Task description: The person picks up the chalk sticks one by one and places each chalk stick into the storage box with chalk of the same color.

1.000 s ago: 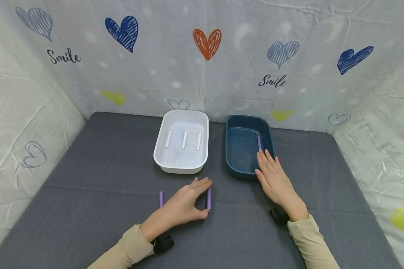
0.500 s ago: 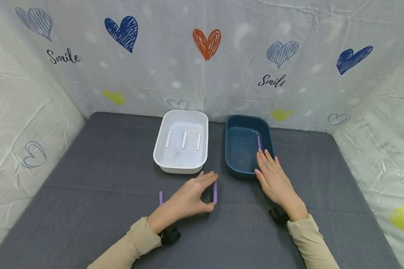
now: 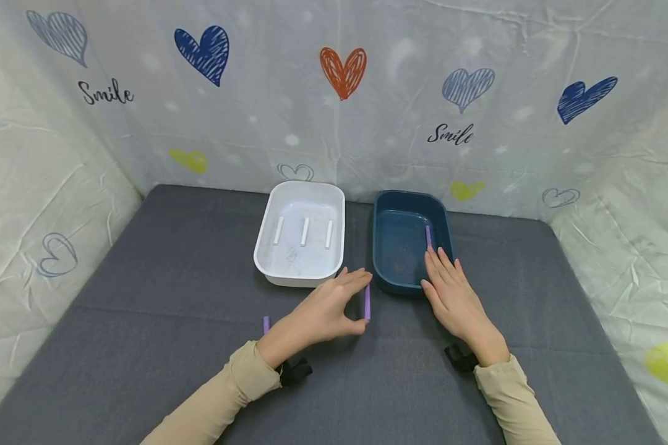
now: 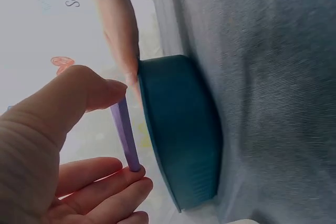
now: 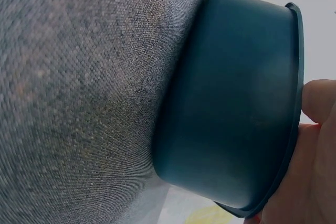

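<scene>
My left hand (image 3: 325, 312) pinches a short purple stick (image 3: 367, 302) end to end between thumb and fingers, just in front of the dark blue tray (image 3: 384, 207). The left wrist view shows the same purple stick (image 4: 125, 134) held beside the blue tray's wall (image 4: 181, 129). My right hand (image 3: 451, 290) rests flat on the near right rim of that tray, fingers straight; the blue tray (image 5: 236, 103) fills the right wrist view. One purple stick (image 3: 428, 237) lies inside it. Another purple stick (image 3: 266, 324) lies on the grey cloth behind my left wrist.
A white tray (image 3: 267, 247) holding three white sticks (image 3: 304, 232) stands left of the blue one. Grey cloth (image 3: 145, 278) covers the table. Heart-printed sheets (image 3: 339, 93) wall in the back and both sides.
My left hand has carried the purple stick forward and to the right, from the cloth toward the blue tray's front. The right hand has stayed put.
</scene>
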Motion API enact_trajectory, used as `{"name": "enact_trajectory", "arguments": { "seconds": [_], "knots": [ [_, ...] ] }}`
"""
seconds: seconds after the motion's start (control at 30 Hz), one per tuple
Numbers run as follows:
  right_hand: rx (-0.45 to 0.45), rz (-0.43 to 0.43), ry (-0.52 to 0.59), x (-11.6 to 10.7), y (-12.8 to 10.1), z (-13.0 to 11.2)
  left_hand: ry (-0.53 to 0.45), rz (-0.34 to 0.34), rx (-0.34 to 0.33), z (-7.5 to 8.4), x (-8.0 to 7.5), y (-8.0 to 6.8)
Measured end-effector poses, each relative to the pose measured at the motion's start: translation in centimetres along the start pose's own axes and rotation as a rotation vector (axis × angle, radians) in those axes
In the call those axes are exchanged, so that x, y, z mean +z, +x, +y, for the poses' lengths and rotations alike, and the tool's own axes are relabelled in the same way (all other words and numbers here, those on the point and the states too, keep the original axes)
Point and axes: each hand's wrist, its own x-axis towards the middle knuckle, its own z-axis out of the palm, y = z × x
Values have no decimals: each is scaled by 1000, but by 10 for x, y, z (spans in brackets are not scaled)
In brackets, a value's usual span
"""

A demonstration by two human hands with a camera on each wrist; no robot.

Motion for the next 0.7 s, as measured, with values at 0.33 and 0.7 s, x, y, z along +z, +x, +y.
{"name": "enact_trajectory", "arguments": {
  "seconds": [0.33, 0.7],
  "knots": [
    [-12, 34, -4, 2, -1, 1, -27, -32, -64, 5, -8, 28],
    [-2, 22, -12, 1, 0, -1, -7, -37, -82, -1, -10, 61]
  ]
}}
